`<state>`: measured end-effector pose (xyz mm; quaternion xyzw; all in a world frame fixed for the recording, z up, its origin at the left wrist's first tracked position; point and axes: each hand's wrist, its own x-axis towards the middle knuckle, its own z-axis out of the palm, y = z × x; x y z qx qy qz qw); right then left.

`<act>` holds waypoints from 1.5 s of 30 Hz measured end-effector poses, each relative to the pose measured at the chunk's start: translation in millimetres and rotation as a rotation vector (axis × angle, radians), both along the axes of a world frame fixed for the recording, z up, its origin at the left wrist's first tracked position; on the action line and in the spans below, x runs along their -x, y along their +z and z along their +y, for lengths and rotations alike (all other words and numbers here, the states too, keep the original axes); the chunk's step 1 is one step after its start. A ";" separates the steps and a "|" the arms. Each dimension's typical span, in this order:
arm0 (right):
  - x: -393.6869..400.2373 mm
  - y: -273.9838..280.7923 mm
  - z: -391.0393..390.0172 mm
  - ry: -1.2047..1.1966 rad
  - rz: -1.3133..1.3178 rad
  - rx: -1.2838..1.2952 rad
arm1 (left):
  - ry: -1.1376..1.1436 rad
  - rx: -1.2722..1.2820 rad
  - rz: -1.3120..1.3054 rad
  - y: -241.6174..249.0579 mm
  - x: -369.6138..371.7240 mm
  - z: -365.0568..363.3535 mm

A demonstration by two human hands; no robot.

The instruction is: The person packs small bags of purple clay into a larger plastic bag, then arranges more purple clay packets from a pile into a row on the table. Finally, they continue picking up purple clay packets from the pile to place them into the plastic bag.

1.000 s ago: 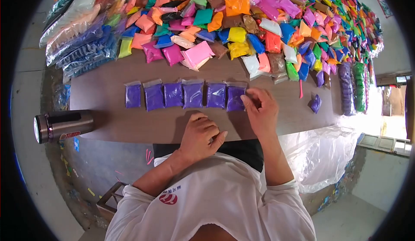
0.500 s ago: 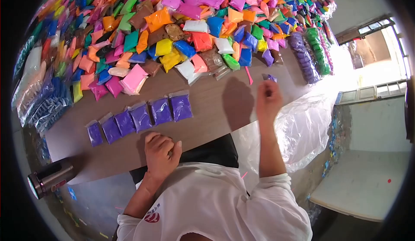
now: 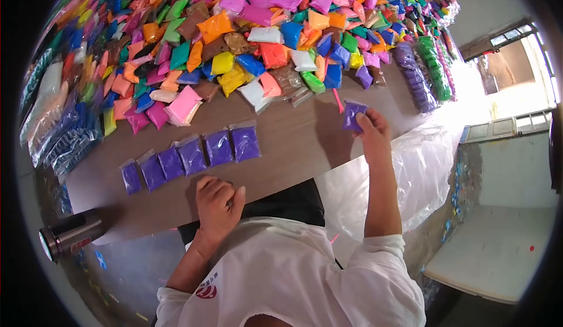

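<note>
My right hand [image 3: 375,130] pinches a small clear packet of purple clay [image 3: 353,116] by its right edge, over the right part of the brown table [image 3: 287,136]. My left hand [image 3: 219,207] rests at the table's near edge with its fingers curled; whether anything is in them is hidden. Just beyond it lies a slanting row of several purple packets [image 3: 192,155], side by side and flat on the table. The rightmost purple packet [image 3: 244,141] is the closest of the row to my right hand.
A big heap of packets in many colours [image 3: 252,45] covers the far side. Long bags of purple packets [image 3: 415,78] and green packets [image 3: 433,69] lie at the right. A pink strip [image 3: 338,100] is near the heap. A dark metal cylinder [image 3: 71,235] stands at the left corner. Clear plastic sheeting [image 3: 399,180] hangs at right.
The right hand has turned and shifted slightly right, and the purple packet in its fingers now shows plainly. The left hand and the row have stayed in place.
</note>
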<state>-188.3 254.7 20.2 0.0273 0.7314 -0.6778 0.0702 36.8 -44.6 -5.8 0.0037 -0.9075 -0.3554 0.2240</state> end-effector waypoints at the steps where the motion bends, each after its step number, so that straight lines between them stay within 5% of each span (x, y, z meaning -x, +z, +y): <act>1: -14.9 5.2 -15.4 0.050 -0.013 0.079 | -0.010 -0.010 -0.008 1.6 0.7 -0.7; 10: -153.4 -15.5 -144.0 0.445 -0.238 0.349 | -0.099 -0.304 -0.040 2.8 -4.8 -14.3; 19: -146.4 -0.2 -155.1 0.629 -0.304 0.187 | -0.114 -0.317 -0.072 4.8 -8.4 -21.5; 37: -148.7 -3.2 -156.4 0.616 -0.250 0.250 | -0.187 -0.220 -0.110 -1.1 -9.5 -25.7; 45: -96.1 -1.7 -123.8 0.238 0.103 -0.137 | -0.107 -0.176 -0.086 -1.2 -8.9 -16.2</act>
